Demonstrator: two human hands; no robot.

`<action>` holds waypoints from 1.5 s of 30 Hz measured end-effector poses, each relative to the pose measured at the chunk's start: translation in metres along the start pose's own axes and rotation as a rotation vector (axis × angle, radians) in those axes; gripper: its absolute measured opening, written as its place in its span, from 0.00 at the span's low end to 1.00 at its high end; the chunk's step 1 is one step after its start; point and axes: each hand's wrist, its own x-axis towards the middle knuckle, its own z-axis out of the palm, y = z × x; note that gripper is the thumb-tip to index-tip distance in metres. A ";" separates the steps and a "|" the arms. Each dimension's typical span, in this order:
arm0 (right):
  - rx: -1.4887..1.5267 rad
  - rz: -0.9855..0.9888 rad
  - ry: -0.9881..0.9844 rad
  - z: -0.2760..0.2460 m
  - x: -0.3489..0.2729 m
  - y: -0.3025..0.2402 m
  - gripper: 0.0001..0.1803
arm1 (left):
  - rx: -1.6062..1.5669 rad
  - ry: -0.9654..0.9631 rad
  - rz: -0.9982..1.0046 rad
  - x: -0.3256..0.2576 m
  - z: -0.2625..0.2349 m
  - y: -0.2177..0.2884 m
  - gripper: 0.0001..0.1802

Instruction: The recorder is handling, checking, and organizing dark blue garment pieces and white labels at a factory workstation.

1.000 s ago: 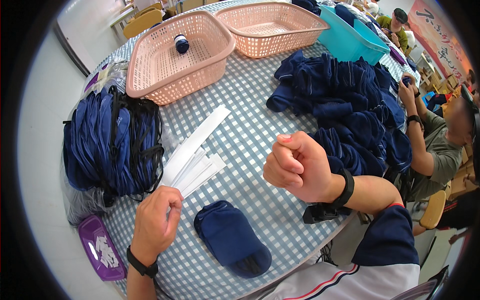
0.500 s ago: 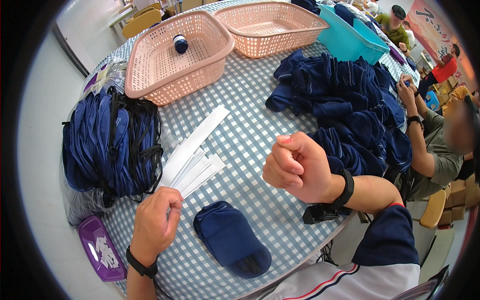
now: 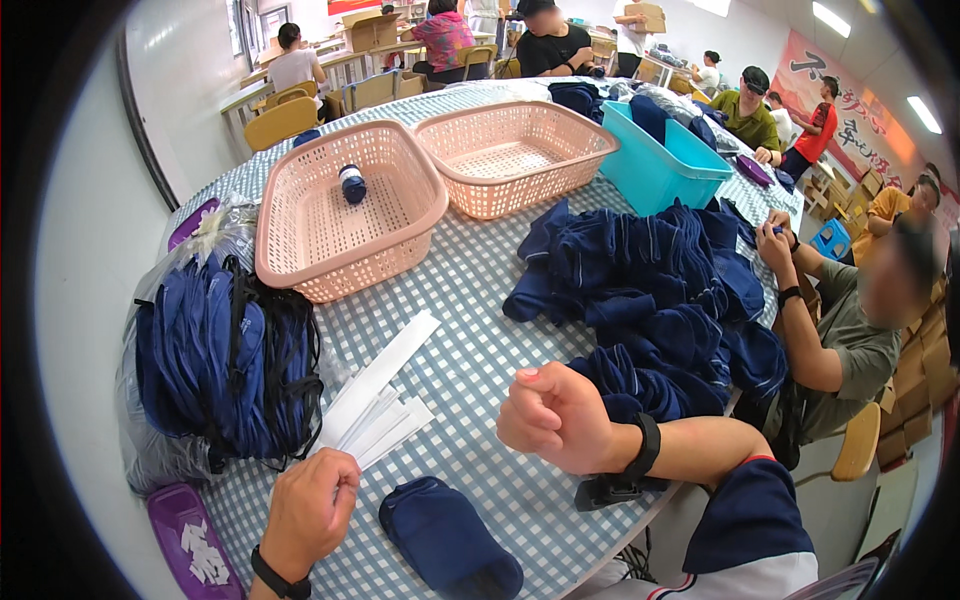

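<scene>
Head view: the left hand (image 3: 315, 505) is curled in, its back turned up, at the near ends of some white strips (image 3: 378, 385). The hand covers those ends, and with its underside hidden I cannot tell how tightly the fingers close or whether they have hold of anything. Its forearm is cut off at the lower edge, just past a black band (image 3: 280, 577).

The right hand (image 3: 555, 415) is drawn into a loose fist, thumb over the fingers, above the checked tablecloth (image 3: 470, 310); I see nothing in it, though the palm is covered. Something black (image 3: 605, 492) lies beneath that wrist, too hidden to make out. Between the hands, nearer the body, lies a folded navy cloth (image 3: 450, 540), reaching the lower edge.

The right forearm stands in front of part of a heaped navy pile (image 3: 650, 290). To the left, a clear bag (image 3: 150, 440) wraps blue pouches (image 3: 225, 360) with tangled black straps. A purple tray (image 3: 165, 515) of white pieces (image 3: 205, 555) sits below it. Beyond are two pink baskets, the left one (image 3: 370, 275) holding a small navy roll (image 3: 352, 183), the right one (image 3: 520, 190) beside a teal tub (image 3: 665, 175). A co-worker (image 3: 850, 330) sits to the right, working on something too small to tell.
</scene>
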 end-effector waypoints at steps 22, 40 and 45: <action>0.010 0.029 0.011 0.003 0.001 0.000 0.28 | -0.003 -0.010 0.021 -0.005 -0.005 -0.004 0.07; 0.031 0.035 0.016 0.002 0.002 0.000 0.29 | 0.044 -0.038 0.009 -0.006 -0.003 -0.007 0.08; 0.019 0.029 0.026 0.004 -0.001 -0.003 0.29 | 0.015 -0.017 0.017 -0.003 -0.003 -0.003 0.06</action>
